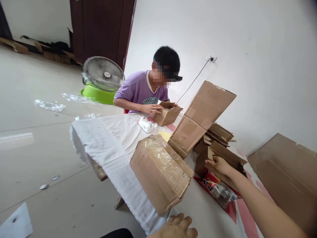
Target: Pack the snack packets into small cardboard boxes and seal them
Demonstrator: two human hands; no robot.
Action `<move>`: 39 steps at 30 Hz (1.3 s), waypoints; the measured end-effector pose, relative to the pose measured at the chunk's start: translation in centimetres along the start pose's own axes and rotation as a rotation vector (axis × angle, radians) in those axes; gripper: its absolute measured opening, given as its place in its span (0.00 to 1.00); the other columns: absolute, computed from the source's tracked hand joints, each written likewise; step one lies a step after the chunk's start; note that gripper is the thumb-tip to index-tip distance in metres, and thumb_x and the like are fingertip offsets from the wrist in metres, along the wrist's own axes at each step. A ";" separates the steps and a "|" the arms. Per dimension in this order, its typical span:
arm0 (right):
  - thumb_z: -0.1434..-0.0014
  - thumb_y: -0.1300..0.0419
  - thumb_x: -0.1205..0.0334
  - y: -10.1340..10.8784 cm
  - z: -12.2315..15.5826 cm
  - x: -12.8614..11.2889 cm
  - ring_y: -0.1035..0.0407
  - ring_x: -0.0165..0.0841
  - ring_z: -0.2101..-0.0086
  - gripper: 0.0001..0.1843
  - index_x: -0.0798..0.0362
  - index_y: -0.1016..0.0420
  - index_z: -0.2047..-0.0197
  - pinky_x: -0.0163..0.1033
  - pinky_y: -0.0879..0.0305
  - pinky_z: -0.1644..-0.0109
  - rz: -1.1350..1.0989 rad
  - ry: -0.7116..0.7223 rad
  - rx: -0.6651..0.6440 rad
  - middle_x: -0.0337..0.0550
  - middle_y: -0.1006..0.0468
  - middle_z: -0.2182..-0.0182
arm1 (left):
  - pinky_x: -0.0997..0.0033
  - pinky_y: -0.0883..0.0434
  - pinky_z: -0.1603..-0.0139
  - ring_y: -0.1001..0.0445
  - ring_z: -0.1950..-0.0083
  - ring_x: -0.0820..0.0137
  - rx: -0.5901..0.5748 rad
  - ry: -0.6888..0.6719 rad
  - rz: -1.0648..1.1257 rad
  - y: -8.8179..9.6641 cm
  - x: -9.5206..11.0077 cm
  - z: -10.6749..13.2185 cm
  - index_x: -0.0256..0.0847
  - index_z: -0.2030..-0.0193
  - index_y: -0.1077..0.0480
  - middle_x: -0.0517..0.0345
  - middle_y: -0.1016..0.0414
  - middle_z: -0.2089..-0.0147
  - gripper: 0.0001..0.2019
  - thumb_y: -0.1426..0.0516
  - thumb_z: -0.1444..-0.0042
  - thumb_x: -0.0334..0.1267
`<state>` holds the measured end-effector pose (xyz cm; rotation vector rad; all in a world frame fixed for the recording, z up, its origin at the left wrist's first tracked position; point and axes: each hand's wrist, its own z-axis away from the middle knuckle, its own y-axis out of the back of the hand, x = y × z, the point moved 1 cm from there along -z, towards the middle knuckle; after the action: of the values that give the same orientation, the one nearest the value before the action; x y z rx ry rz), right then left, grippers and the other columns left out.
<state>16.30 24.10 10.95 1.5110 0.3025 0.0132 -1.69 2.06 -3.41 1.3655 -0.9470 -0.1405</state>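
My right hand (221, 166) reaches across the table and grips the near wall of an open cardboard box (203, 161). Just below that hand lies a red and clear plastic snack packet (214, 187). My left hand (178, 226), fingers slightly apart and bent, rests near the table's front edge and holds nothing. Ahead of it sits a larger taped carton (158, 177), closed on top. Behind this carton a tall cardboard piece (198, 119) with a fold across it leans upright.
Across the table a person in a purple shirt (138, 87) handles a small box (168, 116). A white tape dispenser (146, 125) sits nearby. Folded cardboard (220, 132) is stacked at the back right, and a large carton (284, 175) stands rightward. A fan (104, 73) is on the floor.
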 end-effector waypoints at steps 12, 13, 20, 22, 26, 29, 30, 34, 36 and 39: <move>0.46 0.44 0.34 -1.4 -3.0 -3.3 0.33 0.34 0.72 0.26 0.51 0.32 0.72 0.36 0.46 0.71 0.120 -0.016 0.137 0.42 0.26 0.75 | 0.53 0.26 0.47 0.29 0.39 0.48 0.046 -0.006 0.026 -0.8 0.0 -0.3 0.47 0.43 0.30 0.43 0.28 0.39 0.15 0.49 0.33 0.41; 0.45 0.44 0.34 -1.3 -3.3 -3.4 0.32 0.35 0.71 0.27 0.52 0.31 0.72 0.36 0.45 0.70 0.129 -0.016 0.146 0.44 0.25 0.74 | 0.53 0.26 0.47 0.29 0.39 0.48 0.057 -0.011 0.034 -0.9 -0.1 -0.3 0.46 0.43 0.30 0.43 0.27 0.40 0.15 0.49 0.33 0.41; 0.45 0.47 0.31 -0.9 -4.5 -4.6 0.26 0.45 0.59 0.34 0.56 0.24 0.61 0.41 0.36 0.60 0.137 -0.084 0.200 0.57 0.20 0.61 | 0.56 0.28 0.45 0.30 0.38 0.51 0.002 -0.012 -0.025 -0.4 -0.2 0.4 0.45 0.42 0.32 0.45 0.28 0.39 0.16 0.52 0.31 0.42; 0.45 0.48 0.30 -1.0 -4.9 -4.9 0.26 0.48 0.56 0.36 0.57 0.23 0.58 0.44 0.34 0.58 0.133 -0.116 0.222 0.60 0.20 0.58 | 0.57 0.27 0.45 0.29 0.39 0.51 0.012 -0.016 -0.036 -0.4 -0.3 0.5 0.46 0.42 0.32 0.45 0.27 0.40 0.15 0.51 0.32 0.42; 0.45 0.49 0.30 -1.1 -5.9 -5.1 0.26 0.49 0.53 0.37 0.56 0.23 0.55 0.47 0.33 0.54 0.125 -0.157 0.264 0.61 0.21 0.57 | 0.60 0.26 0.47 0.26 0.42 0.53 0.056 -0.032 -0.037 -1.0 -0.8 0.5 0.46 0.43 0.31 0.47 0.25 0.43 0.14 0.49 0.33 0.43; 0.45 0.46 0.31 -1.2 -6.3 -4.9 0.26 0.49 0.53 0.35 0.56 0.25 0.55 0.48 0.33 0.53 0.119 -0.141 0.298 0.61 0.20 0.58 | 0.63 0.27 0.48 0.25 0.43 0.55 0.085 -0.030 -0.015 -1.3 -1.2 0.5 0.46 0.45 0.29 0.47 0.24 0.44 0.14 0.48 0.33 0.42; 0.45 0.46 0.32 -1.3 -6.2 -4.8 0.26 0.50 0.54 0.35 0.57 0.25 0.54 0.49 0.33 0.53 0.114 -0.126 0.312 0.62 0.20 0.59 | 0.63 0.27 0.48 0.25 0.43 0.55 0.095 -0.028 0.000 -1.3 -1.2 0.5 0.45 0.45 0.29 0.46 0.24 0.44 0.14 0.48 0.33 0.42; 0.44 0.46 0.33 -1.5 -5.0 -4.7 0.28 0.50 0.52 0.40 0.63 0.33 0.45 0.51 0.33 0.50 0.070 0.010 0.428 0.65 0.23 0.55 | 0.63 0.29 0.48 0.26 0.44 0.55 0.104 0.005 0.044 -1.0 -1.0 0.6 0.44 0.45 0.28 0.45 0.24 0.45 0.14 0.49 0.33 0.41; 0.42 0.48 0.35 -1.7 -3.3 -5.1 0.33 0.50 0.47 0.42 0.66 0.39 0.41 0.53 0.36 0.46 0.044 0.124 0.518 0.68 0.27 0.49 | 0.64 0.29 0.48 0.25 0.45 0.57 0.116 0.017 0.050 -0.8 -0.8 0.7 0.44 0.46 0.28 0.47 0.23 0.47 0.14 0.49 0.34 0.40; 0.38 0.53 0.39 -2.5 0.8 -6.1 0.39 0.49 0.42 0.36 0.62 0.39 0.41 0.56 0.42 0.39 0.010 0.304 0.619 0.64 0.31 0.45 | 0.65 0.30 0.47 0.25 0.46 0.60 0.133 0.005 0.045 -0.2 -0.4 0.9 0.44 0.46 0.28 0.48 0.22 0.48 0.14 0.48 0.35 0.38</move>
<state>10.19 21.93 9.65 2.1287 0.5794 0.1713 -2.40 1.55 -3.83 1.4646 -0.9965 -0.0411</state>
